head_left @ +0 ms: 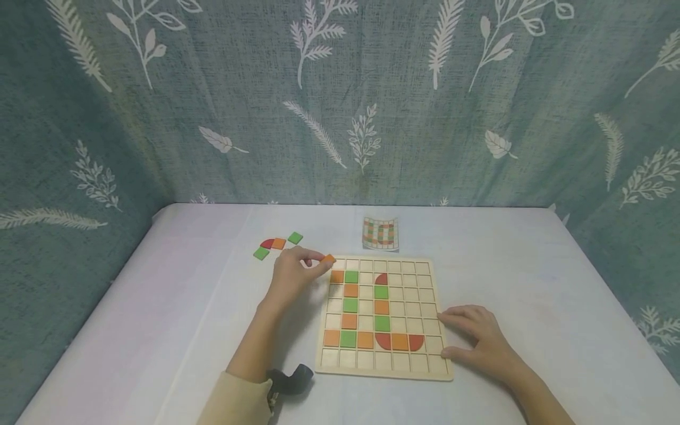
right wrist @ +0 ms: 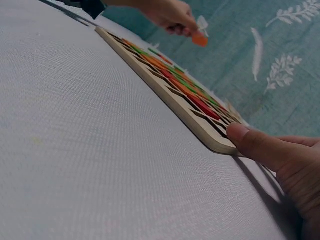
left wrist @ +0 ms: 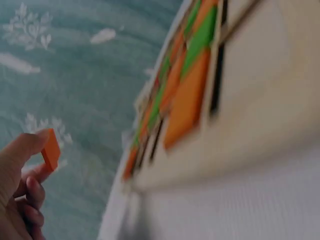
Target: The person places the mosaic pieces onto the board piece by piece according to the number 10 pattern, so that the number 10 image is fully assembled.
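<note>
My left hand point(head_left: 294, 274) pinches an orange square tile point(left wrist: 51, 150) between thumb and fingers. It hovers over the upper left corner of a wooden grid board point(head_left: 419, 366). In the right wrist view the tile is clearly lifted off the board. Orange and green squares and red quarter-circle tiles point(head_left: 383, 341) fill some of the cells. At the board's right edge rests my right hand point(head_left: 480, 342), thumb and fingers spread apart and touching the rim. The right wrist view has that thumb point(right wrist: 239, 134) against the board's corner.
Loose tiles lie left of the board's far end: two green squares, one an outlying green square point(head_left: 295, 238), an orange square point(head_left: 278, 243) and a red quarter-circle point(head_left: 267, 243). A small pattern card point(head_left: 380, 234) lies behind the board. A leaf-patterned curtain point(head_left: 340, 136) surrounds the white table point(head_left: 212, 330).
</note>
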A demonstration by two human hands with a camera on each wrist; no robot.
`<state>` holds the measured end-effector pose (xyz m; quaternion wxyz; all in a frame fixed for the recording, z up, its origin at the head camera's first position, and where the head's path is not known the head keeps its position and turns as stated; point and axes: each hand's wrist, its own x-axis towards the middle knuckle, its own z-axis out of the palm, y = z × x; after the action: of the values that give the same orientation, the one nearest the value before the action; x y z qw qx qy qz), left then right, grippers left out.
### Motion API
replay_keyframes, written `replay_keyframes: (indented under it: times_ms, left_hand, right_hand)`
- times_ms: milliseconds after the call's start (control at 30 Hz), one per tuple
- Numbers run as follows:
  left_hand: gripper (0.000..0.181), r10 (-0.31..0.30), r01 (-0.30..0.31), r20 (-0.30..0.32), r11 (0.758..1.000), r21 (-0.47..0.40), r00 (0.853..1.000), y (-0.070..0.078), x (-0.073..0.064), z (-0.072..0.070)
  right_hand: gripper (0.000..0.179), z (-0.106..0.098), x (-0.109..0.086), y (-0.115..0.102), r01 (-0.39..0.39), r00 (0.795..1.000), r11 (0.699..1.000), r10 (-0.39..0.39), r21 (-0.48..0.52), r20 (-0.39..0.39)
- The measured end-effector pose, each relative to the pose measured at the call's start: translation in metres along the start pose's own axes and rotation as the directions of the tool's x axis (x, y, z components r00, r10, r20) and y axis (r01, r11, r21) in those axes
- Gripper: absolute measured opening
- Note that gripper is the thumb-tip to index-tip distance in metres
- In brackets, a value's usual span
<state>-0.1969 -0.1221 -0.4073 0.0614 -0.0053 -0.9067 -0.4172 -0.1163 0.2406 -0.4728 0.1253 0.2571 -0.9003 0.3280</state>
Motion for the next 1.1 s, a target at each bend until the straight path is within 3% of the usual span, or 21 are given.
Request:
replay_keyframes:
  times_ms: [167, 433, 667, 833, 1100]
  left_hand:
    - [0.025, 0.109, -0.107, 0.034, 0.994, -0.034, 0.994, 0.019, 0.004, 0.014]
    - [0.025, 0.284, -0.282, 0.085, 0.959, -0.044, 0.955, 0.039, 0.011, 0.044]
    - [0.025, 0.263, -0.266, 0.16, 0.964, -0.003, 0.951, 0.046, 0.011, 0.074]
    - [0.025, 0.3, -0.317, 0.169, 0.945, 0.084, 0.939, 0.046, 0.012, 0.094]
    - [0.027, 0.244, -0.279, 0.203, 0.945, 0.169, 0.948, 0.044, 0.013, 0.113]
  right_hand:
    - [0.057, 0.0, 0.0, 0.001, 0.002, 1.0, 1.0, -0.002, -0.007, -0.004]
    - [0.057, 0.0, 0.0, 0.001, -0.021, 1.0, 1.0, 0.021, 0.01, 0.006]
    - [0.057, 0.001, 0.0, 0.0, -0.02, 1.0, 1.0, 0.02, 0.003, 0.011]
    - [0.057, 0.0, 0.0, 0.0, -0.028, 0.999, 1.0, 0.028, 0.008, 0.016]
    - [0.057, 0.0, 0.0, 0.001, -0.01, 1.0, 1.0, 0.01, 0.009, 0.009]
